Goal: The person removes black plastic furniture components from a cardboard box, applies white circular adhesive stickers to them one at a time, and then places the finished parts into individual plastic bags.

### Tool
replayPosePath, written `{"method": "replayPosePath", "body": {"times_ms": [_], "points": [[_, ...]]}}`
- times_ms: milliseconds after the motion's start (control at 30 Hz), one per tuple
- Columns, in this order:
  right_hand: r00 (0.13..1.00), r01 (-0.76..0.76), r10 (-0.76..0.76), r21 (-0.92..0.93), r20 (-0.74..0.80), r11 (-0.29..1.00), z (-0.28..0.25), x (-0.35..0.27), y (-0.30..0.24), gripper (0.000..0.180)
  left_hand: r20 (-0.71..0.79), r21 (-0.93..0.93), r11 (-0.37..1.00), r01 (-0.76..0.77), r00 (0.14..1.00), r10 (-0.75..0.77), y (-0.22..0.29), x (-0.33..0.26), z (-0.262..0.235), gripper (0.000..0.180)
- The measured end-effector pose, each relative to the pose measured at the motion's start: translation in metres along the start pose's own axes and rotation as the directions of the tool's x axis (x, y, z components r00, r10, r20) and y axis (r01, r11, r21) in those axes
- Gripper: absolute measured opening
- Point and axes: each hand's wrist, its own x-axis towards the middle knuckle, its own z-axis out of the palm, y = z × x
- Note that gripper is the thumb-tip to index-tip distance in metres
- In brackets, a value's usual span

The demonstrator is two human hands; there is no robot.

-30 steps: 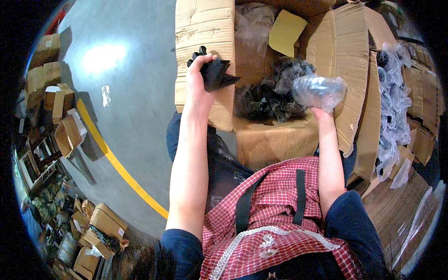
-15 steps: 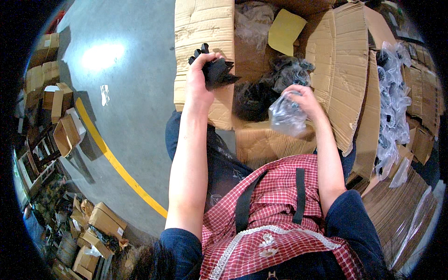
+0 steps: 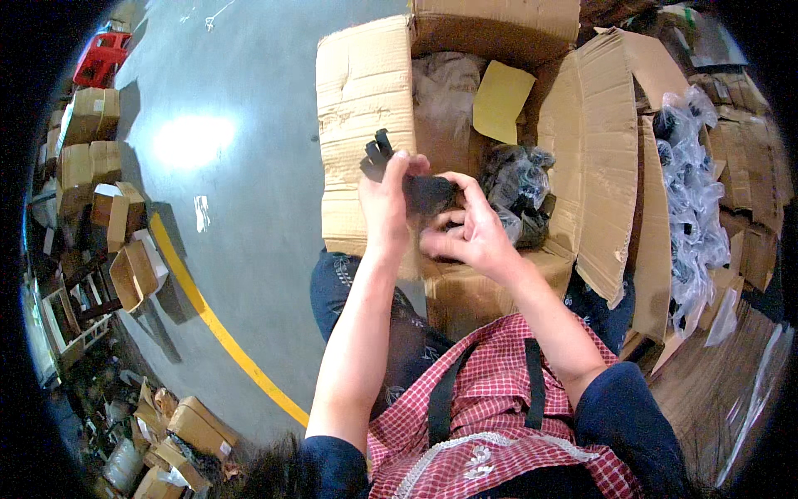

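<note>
Both hands (image 3: 428,220) grip black part (image 3: 424,190) over open cardboard box (image 3: 366,108).

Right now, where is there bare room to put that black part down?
Free: the grey floor between the yellow line and the open carton. Crowded: the carton's inside with bagged parts, the bag row on the right, small boxes at left. Both hands hold the black part.

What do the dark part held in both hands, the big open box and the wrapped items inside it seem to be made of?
Black part, held by left hand and right hand: probably moulded plastic, matte with a dull sheen; rubber is possible.
Open box: brown corrugated cardboard, creased and scuffed flaps.
Wrapped items: dark pieces in thin clear plastic bags, going by the crinkles and glare.
</note>
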Motion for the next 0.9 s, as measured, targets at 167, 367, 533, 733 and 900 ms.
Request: {"method": "replayPosePath", "body": {"times_ms": [167, 367, 533, 733, 900], "points": [[0.946, 0.144, -0.15, -0.042, -0.289, 0.989, -0.011, 0.016, 0.02, 0.033, 0.185, 0.143, 0.989, -0.033, 0.983, 0.006, -0.01, -0.012, 0.015, 0.022], [0.928, 0.082, 0.002, 0.211, -0.372, 0.974, -0.023, 0.009, 0.017, 0.021, 0.449, -0.065, 0.995, 0.071, 0.893, -0.034, -0.012, -0.003, 0.01, 0.058], [0.87, 0.127, -0.055, 0.113, -0.49, 0.985, -0.048, 0.039, 0.025, 0.026, 0.175, -0.102, 0.99, -0.097, 0.978, 0.114, -0.006, 0.008, -0.001, 0.053], [0.879, -0.081, -0.165, -0.482, -0.447, 0.872, -0.124, 0.14, 0.096, 0.033, -0.008, -0.463, 0.876, 0.137, 0.987, -0.158, -0.006, 0.027, -0.031, 0.043], [0.939, -0.148, 0.062, -0.233, -0.339, 0.961, -0.132, 0.193, 0.127, 0.043, 0.013, -0.382, 0.918, 0.108, 0.994, -0.112, -0.007, 0.031, -0.028, 0.047]]}}
